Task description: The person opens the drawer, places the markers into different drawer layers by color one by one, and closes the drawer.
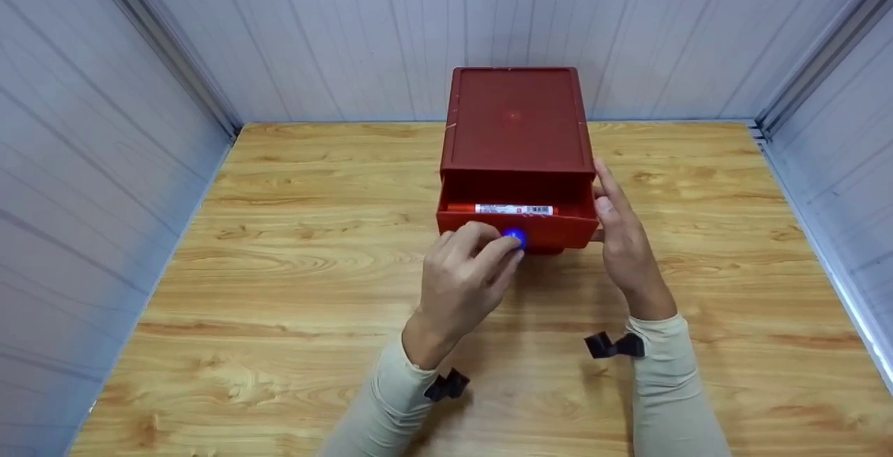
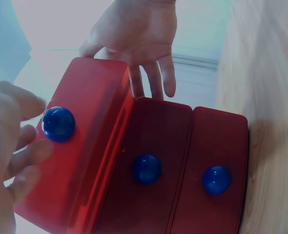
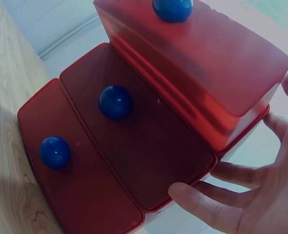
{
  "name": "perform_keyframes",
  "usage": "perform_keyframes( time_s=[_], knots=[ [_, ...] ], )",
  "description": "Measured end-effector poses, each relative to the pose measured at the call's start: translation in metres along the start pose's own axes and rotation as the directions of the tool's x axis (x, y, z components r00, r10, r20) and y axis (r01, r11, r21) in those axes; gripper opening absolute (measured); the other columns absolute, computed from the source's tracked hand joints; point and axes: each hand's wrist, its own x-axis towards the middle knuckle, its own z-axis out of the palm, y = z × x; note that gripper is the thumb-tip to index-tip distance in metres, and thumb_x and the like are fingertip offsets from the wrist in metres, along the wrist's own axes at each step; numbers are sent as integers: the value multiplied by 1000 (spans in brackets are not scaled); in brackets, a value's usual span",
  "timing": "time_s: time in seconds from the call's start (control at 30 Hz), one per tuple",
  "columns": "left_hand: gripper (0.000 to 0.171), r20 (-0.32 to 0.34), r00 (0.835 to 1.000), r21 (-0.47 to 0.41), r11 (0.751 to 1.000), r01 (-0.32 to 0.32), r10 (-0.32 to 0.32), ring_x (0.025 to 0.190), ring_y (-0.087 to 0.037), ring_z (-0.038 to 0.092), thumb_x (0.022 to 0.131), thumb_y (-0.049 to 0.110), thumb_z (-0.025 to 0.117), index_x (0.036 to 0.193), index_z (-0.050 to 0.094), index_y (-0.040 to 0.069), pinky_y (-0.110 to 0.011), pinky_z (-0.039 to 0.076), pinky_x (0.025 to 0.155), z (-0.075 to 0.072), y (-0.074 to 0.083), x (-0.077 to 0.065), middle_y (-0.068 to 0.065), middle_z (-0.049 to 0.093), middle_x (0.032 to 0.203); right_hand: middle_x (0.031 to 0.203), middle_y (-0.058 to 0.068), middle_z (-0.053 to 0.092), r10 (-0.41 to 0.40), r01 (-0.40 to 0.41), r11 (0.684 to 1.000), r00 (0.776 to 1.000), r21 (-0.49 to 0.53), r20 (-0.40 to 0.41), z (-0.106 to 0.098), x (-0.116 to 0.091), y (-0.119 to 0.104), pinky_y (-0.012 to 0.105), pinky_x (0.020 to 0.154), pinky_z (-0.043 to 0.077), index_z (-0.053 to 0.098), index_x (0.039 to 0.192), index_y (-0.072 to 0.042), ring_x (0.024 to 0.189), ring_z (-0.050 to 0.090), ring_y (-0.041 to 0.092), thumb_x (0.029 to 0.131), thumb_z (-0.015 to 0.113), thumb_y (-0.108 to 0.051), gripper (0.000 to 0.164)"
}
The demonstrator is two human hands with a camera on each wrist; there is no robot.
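A red drawer cabinet [image 1: 516,118] stands on the table, its top drawer [image 1: 558,232] pulled out. Inside that drawer lies a white-labelled orange marker [image 1: 515,210], only partly visible. My left hand [image 1: 464,275] is at the drawer's front, its curled thumb and fingertips pinching the round blue knob [image 2: 59,124]. On the cabinet's right side, my right hand [image 1: 626,248] rests with fingers extended, the fingertips [image 3: 183,192] along the side edge of the lower drawers.
Below the top drawer, the middle drawer [image 2: 154,129] and the bottom drawer [image 2: 222,141] are closed, each with a blue knob. The wood-grain table [image 1: 314,268] is bounded by white panel walls [image 1: 335,38] at the back and both sides.
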Motion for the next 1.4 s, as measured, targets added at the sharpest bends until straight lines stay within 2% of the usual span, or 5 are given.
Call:
perform_keyframes(
  time_s=[0.3,0.53,0.77,1.13,1.4],
  knots=[
    [20,93,995,38,998,42,-45,74,-16,59,89,29,76,103,74,16,-30,46,61,1,-5,0,-2,62,94,143,11,50,-21,21,1000,1000,-9,0,1,2,2,35,87,55,26,159,-32,122,54,33,109,31,-27,51],
    [26,142,988,53,997,59,-66,78,-17,60,87,29,78,109,72,17,-31,46,65,8,-10,2,-3,62,96,139,10,52,12,-13,999,999,-47,-34,1,-2,3,34,80,56,26,159,-33,120,55,28,109,30,-30,50],
    [27,145,982,64,992,112,-121,74,-15,56,91,31,73,114,70,17,-30,44,63,17,-16,3,-1,62,91,140,13,51,12,-13,998,1000,-57,-16,1,-1,3,38,80,56,25,160,-30,120,56,28,109,29,-31,51],
    [28,160,972,69,984,164,-174,76,-17,58,96,32,64,118,67,15,-31,48,64,30,-23,3,-2,62,90,143,10,51,15,-15,999,1000,-43,-7,2,-2,9,35,79,55,25,160,-26,122,56,35,109,29,-29,51],
    [28,134,973,38,982,183,-187,77,-18,59,95,31,65,117,67,14,-31,50,66,39,-27,9,-2,63,91,142,10,51,6,-8,998,1000,-70,-26,0,1,6,33,79,56,27,159,-32,122,55,36,109,31,-29,50]
  ],
)
